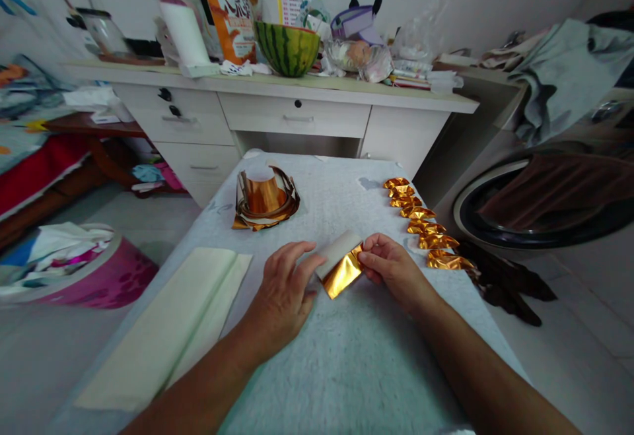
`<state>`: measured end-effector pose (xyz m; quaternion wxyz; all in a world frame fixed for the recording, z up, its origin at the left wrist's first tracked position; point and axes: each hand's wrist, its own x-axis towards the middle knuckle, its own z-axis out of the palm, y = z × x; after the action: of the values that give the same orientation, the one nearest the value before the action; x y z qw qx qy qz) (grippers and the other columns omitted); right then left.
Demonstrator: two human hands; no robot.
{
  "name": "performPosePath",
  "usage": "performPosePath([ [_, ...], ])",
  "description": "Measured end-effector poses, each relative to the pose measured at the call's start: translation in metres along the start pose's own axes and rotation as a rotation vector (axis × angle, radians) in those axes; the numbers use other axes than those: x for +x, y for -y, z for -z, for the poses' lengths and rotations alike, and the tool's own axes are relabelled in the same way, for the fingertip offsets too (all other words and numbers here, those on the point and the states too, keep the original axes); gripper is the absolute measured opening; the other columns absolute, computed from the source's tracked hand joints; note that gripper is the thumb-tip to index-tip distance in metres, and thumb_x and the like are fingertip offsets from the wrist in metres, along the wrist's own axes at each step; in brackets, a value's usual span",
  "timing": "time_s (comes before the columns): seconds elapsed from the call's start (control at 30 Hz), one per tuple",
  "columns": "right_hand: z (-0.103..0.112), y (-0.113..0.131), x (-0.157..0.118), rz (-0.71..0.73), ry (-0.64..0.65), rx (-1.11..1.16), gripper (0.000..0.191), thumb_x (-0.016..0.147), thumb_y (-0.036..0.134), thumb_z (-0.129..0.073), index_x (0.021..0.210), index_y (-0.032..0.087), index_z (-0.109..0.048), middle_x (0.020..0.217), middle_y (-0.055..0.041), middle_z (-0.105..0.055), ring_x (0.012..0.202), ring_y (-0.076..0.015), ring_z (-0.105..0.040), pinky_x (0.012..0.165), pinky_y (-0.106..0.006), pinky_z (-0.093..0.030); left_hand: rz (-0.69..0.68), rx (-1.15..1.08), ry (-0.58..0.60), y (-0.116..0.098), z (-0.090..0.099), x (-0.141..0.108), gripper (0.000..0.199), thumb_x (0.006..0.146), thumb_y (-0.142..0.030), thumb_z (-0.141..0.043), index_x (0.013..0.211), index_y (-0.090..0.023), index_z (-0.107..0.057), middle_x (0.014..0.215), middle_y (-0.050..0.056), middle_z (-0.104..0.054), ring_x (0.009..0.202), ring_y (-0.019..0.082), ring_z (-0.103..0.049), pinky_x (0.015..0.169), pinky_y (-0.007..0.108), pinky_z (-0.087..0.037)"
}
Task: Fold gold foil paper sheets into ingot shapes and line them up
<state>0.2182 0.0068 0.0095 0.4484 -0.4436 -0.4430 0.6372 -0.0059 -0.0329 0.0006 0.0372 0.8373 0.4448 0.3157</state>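
A small sheet of gold foil paper [343,274], folded or curled so its pale backing shows along the top, lies on the cloth-covered table [361,369]. My right hand [391,268] pinches its right edge between thumb and fingers. At its left edge, my left hand [284,286] has its fingers apart, the fingertips close to the paper; whether they touch it I cannot tell. Several folded gold foil pieces [424,227] form a row along the table's right edge. Behind my left hand stands a curled stack of gold foil sheets [265,199].
Folded cream paper [163,323] lies on the table's left side. A pink bin [106,270] full of waste stands left on the floor. Beyond is a white desk [297,115] with a cut watermelon [287,49] and an orange pouch [232,16]. A washing machine [500,111] is right.
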Motion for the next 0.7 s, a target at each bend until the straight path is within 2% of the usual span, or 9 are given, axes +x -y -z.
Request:
performPosePath([
  [0.13,-0.004,-0.003,0.000,-0.024,0.050,0.001,0.032,0.069,0.035,-0.076,0.077,0.019,-0.049,0.063,0.0060,-0.053,0.047,-0.0050,-0.042,0.043,-0.017,-0.028,-0.139,0.045,-0.095,-0.002,0.001,0.002,0.038,0.082,-0.008,-0.057,0.114,-0.026,-0.048,0.124,0.007,-0.048,0.119,0.027,-0.043,0.100,0.046,-0.039],
  [0.23,-0.007,-0.004,0.000,0.011,0.072,-0.070,0.029,0.071,0.034,-0.073,0.076,0.019,-0.049,0.063,0.0054,-0.054,0.051,-0.0062,-0.044,0.047,-0.019,-0.031,-0.241,0.027,-0.089,-0.003,0.003,0.003,0.015,0.086,-0.011,-0.056,0.096,-0.022,-0.057,0.108,0.004,-0.059,0.103,0.022,-0.052,0.090,0.040,-0.043],
  [0.37,-0.005,-0.009,0.002,0.111,0.058,-0.265,0.018,0.075,0.030,-0.065,0.078,0.020,-0.050,0.066,0.0040,-0.054,0.060,-0.0099,-0.050,0.055,-0.022,-0.038,-0.300,-0.001,0.035,-0.004,0.001,0.003,0.009,0.090,-0.013,-0.053,0.090,-0.019,-0.059,0.098,0.003,-0.065,0.095,0.019,-0.057,0.084,0.037,-0.046],
  [0.47,-0.005,-0.013,0.002,0.187,0.026,-0.588,0.006,0.079,0.021,-0.058,0.084,0.021,-0.053,0.068,0.0039,-0.054,0.061,-0.0110,-0.050,0.058,-0.024,-0.038,-0.313,-0.023,0.159,-0.005,-0.003,0.002,0.012,0.092,-0.014,-0.049,0.088,-0.018,-0.059,0.092,0.003,-0.066,0.090,0.018,-0.059,0.081,0.035,-0.049],
  [0.6,-0.012,-0.015,-0.003,0.272,-0.004,-1.086,0.011,0.079,0.011,-0.054,0.085,0.020,-0.056,0.073,0.0019,-0.055,0.066,-0.0123,-0.049,0.063,-0.025,-0.036,-0.272,-0.063,0.298,-0.005,-0.006,0.000,0.013,0.091,-0.012,-0.047,0.091,-0.018,-0.059,0.088,0.002,-0.065,0.087,0.018,-0.059,0.080,0.034,-0.050],
  [0.7,-0.017,-0.013,-0.007,0.304,-0.042,-1.266,0.009,0.079,0.013,-0.058,0.086,0.019,-0.060,0.085,-0.0023,-0.055,0.078,-0.0156,-0.051,0.069,-0.027,-0.038,-0.222,-0.117,0.360,-0.005,-0.005,0.000,0.012,0.089,-0.011,-0.048,0.087,-0.018,-0.058,0.084,0.002,-0.063,0.084,0.017,-0.059,0.078,0.033,-0.050],
])
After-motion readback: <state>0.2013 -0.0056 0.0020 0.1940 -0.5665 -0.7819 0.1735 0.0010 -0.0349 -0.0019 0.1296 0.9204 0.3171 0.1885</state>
